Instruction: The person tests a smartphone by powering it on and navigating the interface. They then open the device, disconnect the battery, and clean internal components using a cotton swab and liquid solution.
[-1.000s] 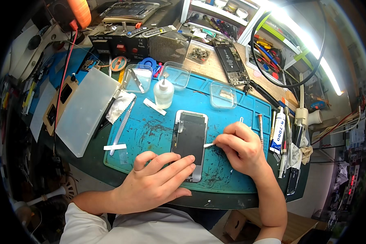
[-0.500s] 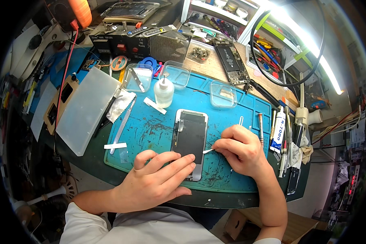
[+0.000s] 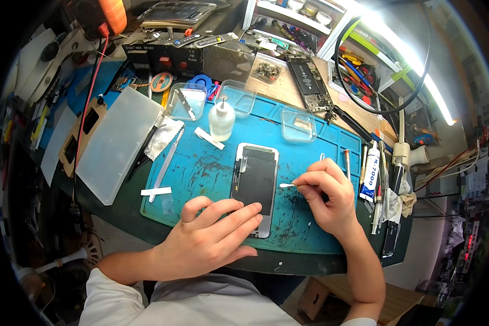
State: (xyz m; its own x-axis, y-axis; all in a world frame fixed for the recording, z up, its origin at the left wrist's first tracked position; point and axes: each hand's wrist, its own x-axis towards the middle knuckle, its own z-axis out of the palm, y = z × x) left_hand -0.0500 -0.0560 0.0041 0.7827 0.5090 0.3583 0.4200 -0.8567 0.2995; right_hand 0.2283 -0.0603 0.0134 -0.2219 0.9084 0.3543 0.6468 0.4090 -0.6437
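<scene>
A phone screen assembly (image 3: pixel 257 176) lies back side up on the blue work mat (image 3: pixel 201 179), dark in the middle with a pale frame. My left hand (image 3: pixel 214 234) rests across its lower end with fingers stretched out, covering the lower left part. To the right of the screen, my right hand (image 3: pixel 328 196) pinches a cotton swab (image 3: pixel 286 185) between thumb and fingers. The swab's white tip points left and is a little apart from the screen's right edge. Most of its stick is hidden in my fingers.
Beyond the screen stand a clear dropper bottle (image 3: pixel 221 124) and small clear trays (image 3: pixel 298 126). An opened phone (image 3: pixel 309 84) lies at the back. Left are a translucent plastic case (image 3: pixel 119 146) and tweezers (image 3: pixel 167 165); right, a glue tube (image 3: pixel 370 174) among tools.
My right hand has drawn back slightly to the right with the cotton swab, whose tip has come away from the screen's edge. My left hand stays on the screen.
</scene>
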